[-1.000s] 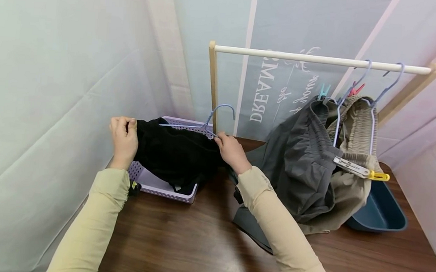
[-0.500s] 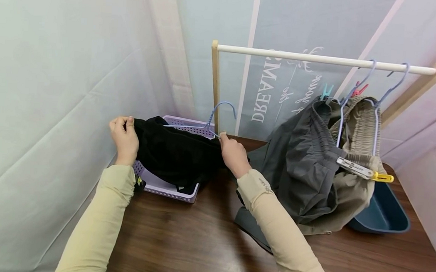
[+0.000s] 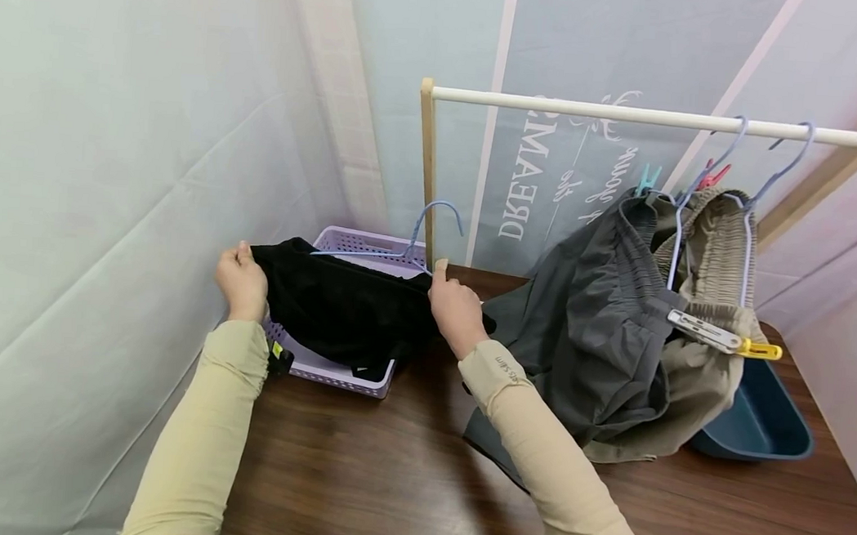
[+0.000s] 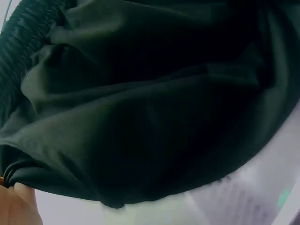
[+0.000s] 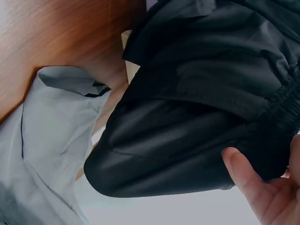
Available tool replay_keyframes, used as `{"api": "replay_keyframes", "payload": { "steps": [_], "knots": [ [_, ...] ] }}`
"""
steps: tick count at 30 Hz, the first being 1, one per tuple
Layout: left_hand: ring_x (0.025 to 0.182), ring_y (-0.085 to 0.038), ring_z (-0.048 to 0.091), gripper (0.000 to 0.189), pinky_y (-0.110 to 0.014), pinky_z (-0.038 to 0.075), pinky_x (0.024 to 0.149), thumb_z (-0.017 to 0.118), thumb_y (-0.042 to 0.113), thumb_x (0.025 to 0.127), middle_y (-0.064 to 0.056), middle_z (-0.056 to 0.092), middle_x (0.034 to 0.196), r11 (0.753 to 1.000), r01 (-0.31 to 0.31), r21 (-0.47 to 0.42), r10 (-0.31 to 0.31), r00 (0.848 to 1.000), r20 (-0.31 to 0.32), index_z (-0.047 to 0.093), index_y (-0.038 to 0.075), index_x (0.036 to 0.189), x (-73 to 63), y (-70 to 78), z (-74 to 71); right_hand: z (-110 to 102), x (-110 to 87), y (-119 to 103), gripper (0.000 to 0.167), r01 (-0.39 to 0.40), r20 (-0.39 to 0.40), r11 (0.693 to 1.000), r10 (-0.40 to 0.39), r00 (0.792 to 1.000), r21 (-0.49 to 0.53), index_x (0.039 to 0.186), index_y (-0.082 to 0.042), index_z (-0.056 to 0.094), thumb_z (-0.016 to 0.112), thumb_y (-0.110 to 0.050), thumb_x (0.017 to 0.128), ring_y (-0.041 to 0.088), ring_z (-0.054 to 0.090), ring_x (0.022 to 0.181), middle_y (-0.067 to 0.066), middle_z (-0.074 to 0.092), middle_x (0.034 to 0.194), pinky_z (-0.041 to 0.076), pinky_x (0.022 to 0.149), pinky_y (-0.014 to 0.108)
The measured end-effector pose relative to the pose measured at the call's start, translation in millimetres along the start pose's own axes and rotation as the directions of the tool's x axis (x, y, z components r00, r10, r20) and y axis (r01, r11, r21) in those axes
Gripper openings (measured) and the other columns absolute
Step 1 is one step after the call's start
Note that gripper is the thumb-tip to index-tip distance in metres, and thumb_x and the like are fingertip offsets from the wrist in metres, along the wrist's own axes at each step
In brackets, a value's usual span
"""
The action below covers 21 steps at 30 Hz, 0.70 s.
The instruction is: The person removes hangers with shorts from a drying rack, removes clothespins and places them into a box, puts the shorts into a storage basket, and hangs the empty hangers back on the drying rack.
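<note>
Sleeves [image 3: 556,472] lead up to the left hand [image 3: 242,286] and right hand [image 3: 459,309], which pinch a black garment [image 3: 345,305] near opposite ends, left of the frame's centre. Past its upper edge shows a blue hanger [image 3: 412,242]; a white rail [image 3: 593,109] crosses the upper right

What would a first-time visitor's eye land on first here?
Probably the black garment, stretched between the left hand and right hand over a purple basket, with a blue hanger at its upper edge. Next might be the grey garment and beige garment hanging toward the right end of the white rail.
</note>
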<state>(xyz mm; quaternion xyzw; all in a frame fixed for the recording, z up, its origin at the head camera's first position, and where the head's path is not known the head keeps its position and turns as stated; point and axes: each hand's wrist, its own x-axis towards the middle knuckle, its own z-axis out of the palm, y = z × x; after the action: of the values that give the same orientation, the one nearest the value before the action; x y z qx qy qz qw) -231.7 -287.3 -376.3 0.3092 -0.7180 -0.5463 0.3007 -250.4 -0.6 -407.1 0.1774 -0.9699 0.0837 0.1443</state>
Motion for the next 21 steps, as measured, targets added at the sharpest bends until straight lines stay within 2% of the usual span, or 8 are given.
{"api": "replay_keyframes", "payload": {
  "steps": [4, 7, 11, 12, 14, 16, 19, 21],
  "knots": [
    [0.084, -0.011, 0.053, 0.034, -0.017, 0.045, 0.08, 0.034, 0.025, 0.104, -0.006, 0.054, 0.094, 0.956, 0.217, -0.195, -0.208, 0.976, 0.068, 0.049, 0.007, 0.079, 0.3, 0.5, -0.3, 4.9, 0.1, -1.7, 0.03, -0.009, 0.006, 1.0, 0.009, 1.0, -0.004, 0.123, 0.005, 0.053, 0.047, -0.014, 0.1, 0.028, 0.064, 0.057, 0.017, 0.063, 0.071, 0.054, 0.053, 0.038],
    [0.053, -0.004, 0.035, 0.03, -0.016, 0.034, 0.051, 0.034, 0.03, 0.102, 0.006, 0.035, 0.072, 0.861, 0.382, -0.334, -0.355, 0.924, 0.143, 0.035, 0.014, 0.077, 1.1, -0.9, -0.3, 7.6, 0.5, -2.8, 0.03, -0.012, -0.002, 1.0, 0.012, 1.0, -0.013, 0.125, 0.008, 0.051, 0.042, -0.008, 0.101, 0.026, 0.063, 0.055, 0.016, 0.063, 0.068, 0.053, 0.052, 0.036],
    [0.049, -0.004, 0.032, 0.019, -0.016, 0.026, 0.045, 0.038, 0.028, 0.101, 0.008, 0.035, 0.065, 0.702, 0.508, -0.499, -0.45, 0.859, 0.243, 0.035, 0.017, 0.086, 1.9, -1.4, -0.8, 8.3, 0.1, -4.6, 0.028, -0.021, 0.016, 0.999, 0.022, 1.0, -0.033, 0.124, 0.009, 0.05, 0.04, -0.003, 0.1, 0.024, 0.062, 0.054, 0.015, 0.062, 0.065, 0.053, 0.051, 0.034],
    [0.049, -0.004, 0.031, 0.018, -0.016, 0.026, 0.045, 0.038, 0.028, 0.101, 0.009, 0.035, 0.065, 0.694, 0.515, -0.503, -0.444, 0.856, 0.264, 0.034, 0.017, 0.087, 1.6, -0.9, -1.5, 7.9, -0.3, -5.1, 0.03, -0.025, 0.037, 0.999, 0.026, 0.999, -0.035, 0.127, 0.009, 0.048, 0.04, -0.004, 0.101, 0.024, 0.062, 0.054, 0.014, 0.062, 0.065, 0.052, 0.051, 0.033],
    [0.047, -0.003, 0.031, 0.018, -0.016, 0.027, 0.044, 0.035, 0.029, 0.101, 0.009, 0.035, 0.065, 0.723, 0.495, -0.482, -0.397, 0.869, 0.296, 0.035, 0.017, 0.089, 0.9, 0.1, -2.7, 6.4, -0.9, -6.0, 0.031, -0.025, 0.081, 0.999, 0.028, 0.996, -0.037, 0.129, 0.008, 0.047, 0.04, -0.004, 0.101, 0.023, 0.062, 0.055, 0.014, 0.062, 0.066, 0.053, 0.052, 0.033],
    [0.047, -0.002, 0.03, 0.02, -0.015, 0.027, 0.045, 0.032, 0.034, 0.102, 0.01, 0.037, 0.069, 0.823, 0.405, -0.398, -0.292, 0.903, 0.316, 0.039, 0.018, 0.092, -0.1, 1.0, -3.2, 4.6, -1.1, -6.7, 0.031, -0.017, 0.11, 0.999, 0.021, 0.994, -0.034, 0.129, 0.006, 0.048, 0.041, -0.006, 0.101, 0.023, 0.062, 0.056, 0.013, 0.062, 0.067, 0.053, 0.054, 0.033],
    [0.07, -0.001, 0.049, 0.02, -0.015, 0.041, 0.065, 0.039, 0.032, 0.102, 0.004, 0.055, 0.094, 0.968, 0.118, -0.222, -0.035, 0.938, 0.345, 0.049, 0.014, 0.107, -1.9, 1.9, -2.1, 1.7, -1.0, -7.0, 0.023, 0.013, 0.1, 0.999, -0.009, 0.995, -0.037, 0.114, 0.004, 0.054, 0.047, -0.013, 0.1, 0.023, 0.062, 0.055, 0.012, 0.062, 0.065, 0.052, 0.053, 0.033],
    [0.103, -0.009, 0.049, 0.027, -0.021, 0.04, 0.091, 0.05, 0.027, 0.099, -0.005, 0.052, 0.121, 0.989, -0.104, -0.104, 0.135, 0.919, 0.369, 0.054, 0.009, 0.119, -3.0, 2.0, -0.4, 0.1, -0.3, -6.3, 0.02, 0.031, 0.059, 0.999, -0.029, 0.998, -0.038, 0.104, 0.002, 0.056, 0.05, -0.018, 0.099, 0.024, 0.062, 0.053, 0.012, 0.062, 0.063, 0.052, 0.052, 0.035]
  ]
}}
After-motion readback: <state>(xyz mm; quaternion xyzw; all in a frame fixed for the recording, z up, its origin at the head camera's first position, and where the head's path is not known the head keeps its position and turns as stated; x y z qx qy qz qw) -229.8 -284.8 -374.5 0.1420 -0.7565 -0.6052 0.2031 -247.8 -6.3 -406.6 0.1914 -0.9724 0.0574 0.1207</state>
